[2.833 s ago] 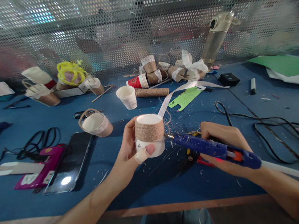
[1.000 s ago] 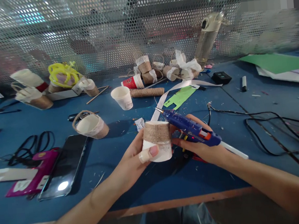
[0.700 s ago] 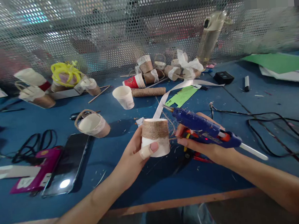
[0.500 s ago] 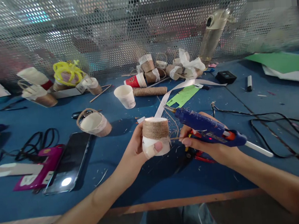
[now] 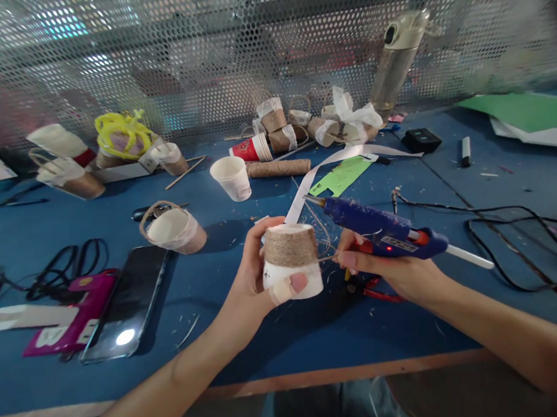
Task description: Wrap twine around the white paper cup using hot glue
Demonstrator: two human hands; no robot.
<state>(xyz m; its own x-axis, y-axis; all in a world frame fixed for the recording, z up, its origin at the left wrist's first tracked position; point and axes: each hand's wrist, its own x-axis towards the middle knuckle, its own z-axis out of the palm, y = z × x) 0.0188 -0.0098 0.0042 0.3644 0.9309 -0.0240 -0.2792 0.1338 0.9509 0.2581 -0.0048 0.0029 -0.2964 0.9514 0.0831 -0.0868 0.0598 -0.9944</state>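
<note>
A white paper cup [image 5: 293, 275], its narrow end up, is wrapped in brown twine [image 5: 290, 246] over the upper half. My left hand [image 5: 260, 280] is closed around it from the left, a bandage on the thumb. My right hand [image 5: 384, 267] grips a blue hot glue gun [image 5: 376, 226] with a white glue stick out of its back and a red light lit. Between the thumb and finger of that hand a strand of twine is pinched, running to the cup's side. The gun's nozzle points left, above and right of the cup, apart from it.
Behind stand a white cup [image 5: 232, 179], a twine roll [image 5: 280, 168], white ribbon [image 5: 305, 184] and green paper [image 5: 343, 176]. Leftward are a small twine-handled basket [image 5: 177, 230], a phone [image 5: 126, 304] and a magenta item [image 5: 79, 314]. Red-handled pliers [image 5: 381, 290] lie beneath my right hand; black cables [image 5: 491, 220] lie rightward.
The cup has turned a little in my left hand and sits slightly lower. My right hand and the glue gun have shifted slightly left. The hand at the far left edge has gone from view.
</note>
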